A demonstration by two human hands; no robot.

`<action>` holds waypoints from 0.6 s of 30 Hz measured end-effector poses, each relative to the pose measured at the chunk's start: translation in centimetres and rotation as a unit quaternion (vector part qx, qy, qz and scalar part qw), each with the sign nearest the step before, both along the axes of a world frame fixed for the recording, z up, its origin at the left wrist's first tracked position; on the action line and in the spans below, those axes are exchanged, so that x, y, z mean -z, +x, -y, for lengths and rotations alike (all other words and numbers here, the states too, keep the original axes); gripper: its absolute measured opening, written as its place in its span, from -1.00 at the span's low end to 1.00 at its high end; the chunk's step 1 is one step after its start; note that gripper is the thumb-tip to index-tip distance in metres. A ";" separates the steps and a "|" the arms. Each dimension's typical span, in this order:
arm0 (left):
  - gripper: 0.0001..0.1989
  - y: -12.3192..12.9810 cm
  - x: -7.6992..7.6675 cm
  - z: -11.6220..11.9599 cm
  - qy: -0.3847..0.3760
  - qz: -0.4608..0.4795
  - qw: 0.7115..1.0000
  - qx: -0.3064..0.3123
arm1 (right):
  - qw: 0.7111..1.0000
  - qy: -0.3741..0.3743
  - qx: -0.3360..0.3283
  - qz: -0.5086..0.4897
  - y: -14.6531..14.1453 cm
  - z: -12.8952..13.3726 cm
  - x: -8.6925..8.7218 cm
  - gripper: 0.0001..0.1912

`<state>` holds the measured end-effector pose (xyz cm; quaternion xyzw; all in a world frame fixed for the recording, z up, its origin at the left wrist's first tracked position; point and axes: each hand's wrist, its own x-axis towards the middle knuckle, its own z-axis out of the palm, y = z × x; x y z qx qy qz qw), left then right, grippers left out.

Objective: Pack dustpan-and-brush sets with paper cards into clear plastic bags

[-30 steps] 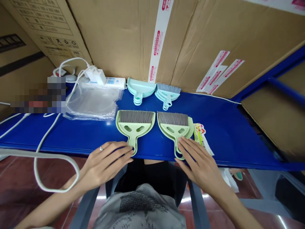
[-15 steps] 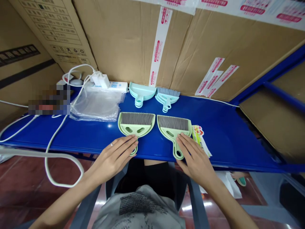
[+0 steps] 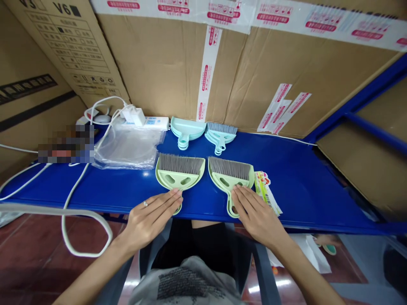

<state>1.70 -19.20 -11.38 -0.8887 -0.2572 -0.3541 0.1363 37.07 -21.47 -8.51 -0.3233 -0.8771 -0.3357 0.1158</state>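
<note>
Two light green hand brushes with grey bristles lie side by side on the blue table, each resting in a green dustpan. My left hand (image 3: 155, 217) lies with fingers stretched out over the handle of the left brush (image 3: 178, 180); its thumb is hidden. Across the upper handle of the right brush (image 3: 225, 176) rests my right hand (image 3: 256, 212), fingers extended and close together. Both hands touch the handles from above. Just right of that set are printed card labels (image 3: 266, 192), partly behind my right hand.
Farther back stand stacked light blue dustpans (image 3: 187, 129) and blue brushes (image 3: 221, 137). Clear plastic bags (image 3: 127, 148) lie to the left, by a power strip (image 3: 155, 123) and a white cable (image 3: 65, 224) that loops over the table edge. Cardboard (image 3: 159, 63) walls the back.
The camera view has shifted slightly, so the table sits lower in the picture. Both hands stay on the handles, and the two green sets keep their places.
</note>
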 end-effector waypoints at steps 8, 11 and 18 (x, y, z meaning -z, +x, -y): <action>-0.47 0.3 1.3 0.0 -0.049 0.084 0.995 0.013 | 1.000 -0.010 -0.012 -0.026 -0.1 -0.4 0.2 -0.64; -0.42 -0.3 1.9 -0.3 -0.105 0.088 0.990 0.046 | 0.996 -0.048 -0.014 -0.076 -0.2 -0.8 -0.1 -0.67; -0.33 -0.6 0.8 -0.7 -0.129 0.051 0.989 -0.043 | 0.992 -0.087 -0.010 -0.093 -0.1 -1.2 0.5 -0.73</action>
